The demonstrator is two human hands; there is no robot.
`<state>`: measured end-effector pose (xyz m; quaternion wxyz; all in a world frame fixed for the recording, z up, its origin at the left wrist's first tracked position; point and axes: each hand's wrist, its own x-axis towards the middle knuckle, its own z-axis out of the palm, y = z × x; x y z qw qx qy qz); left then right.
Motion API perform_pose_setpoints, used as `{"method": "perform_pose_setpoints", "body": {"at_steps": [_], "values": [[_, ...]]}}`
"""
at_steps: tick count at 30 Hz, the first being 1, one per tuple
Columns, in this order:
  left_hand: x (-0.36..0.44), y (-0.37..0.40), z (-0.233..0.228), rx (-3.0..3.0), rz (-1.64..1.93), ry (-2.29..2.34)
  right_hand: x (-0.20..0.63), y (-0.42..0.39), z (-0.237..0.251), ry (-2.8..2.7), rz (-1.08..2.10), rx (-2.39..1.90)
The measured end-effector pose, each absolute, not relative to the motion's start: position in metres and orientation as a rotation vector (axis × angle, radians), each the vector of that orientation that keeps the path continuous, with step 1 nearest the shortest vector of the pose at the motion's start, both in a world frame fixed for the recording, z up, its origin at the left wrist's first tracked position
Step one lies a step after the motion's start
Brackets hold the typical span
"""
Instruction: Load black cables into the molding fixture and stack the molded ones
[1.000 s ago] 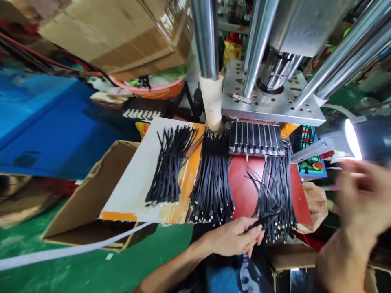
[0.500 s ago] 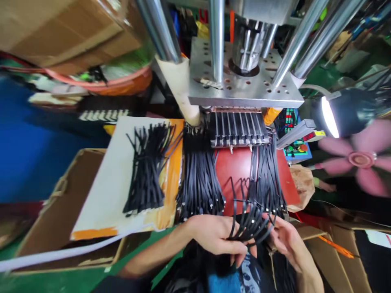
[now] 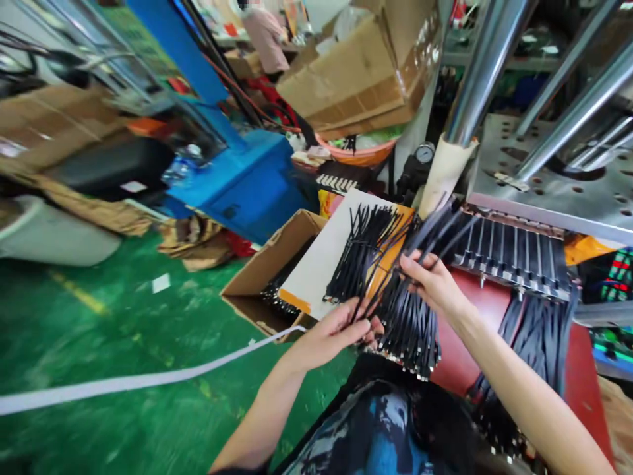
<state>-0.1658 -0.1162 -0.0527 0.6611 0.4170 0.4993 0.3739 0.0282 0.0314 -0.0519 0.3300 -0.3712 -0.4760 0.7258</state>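
My left hand is closed around the lower ends of a few thin black cables. My right hand pinches black cables further up, and their free ends, blurred by motion, fan out toward the press. Beneath the hands a thick bundle of black cables with shiny metal tips lies along the table. To the left, another tied bundle rests on a white board with orange tape. Whether both hands grip the same cables cannot be told.
A steel press stands at the right, above a fixture with cables in slots. More cables lie on the red table. An open carton sits under the board. A white strap crosses at left. A person is behind.
The view has swung left. Both hands have moved from the looped cables at the lap to the left bundles; the cables now stretch out straighter, and my right hand is raised higher.
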Motion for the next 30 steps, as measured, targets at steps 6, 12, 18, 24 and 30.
{"method": "perform_pose_setpoints", "body": {"at_steps": [6, 12, 18, 24, 30], "values": [[-0.165, -0.135, -0.071, 0.878, 1.384, 1.576, 0.01, 0.079, -0.062, -1.736, 1.397, -1.202], [-0.152, -0.15, -0.043, 1.211, 1.076, 1.502, 0.135, -0.057, -0.11, -2.255, 0.58, -1.677], [-0.106, -0.129, -0.042, 1.224, 0.657, 1.006, 0.141, -0.112, -0.108, -2.104, 0.7, -1.717], [-0.043, -0.117, -0.082, 0.509, 0.805, 0.759, 0.178, -0.13, -0.044, -2.111, 1.396, -1.427], [-0.018, -0.096, -0.075, 0.711, 0.663, 0.741, 0.213, -0.122, -0.078, -1.931, 0.382, -2.332]]}}
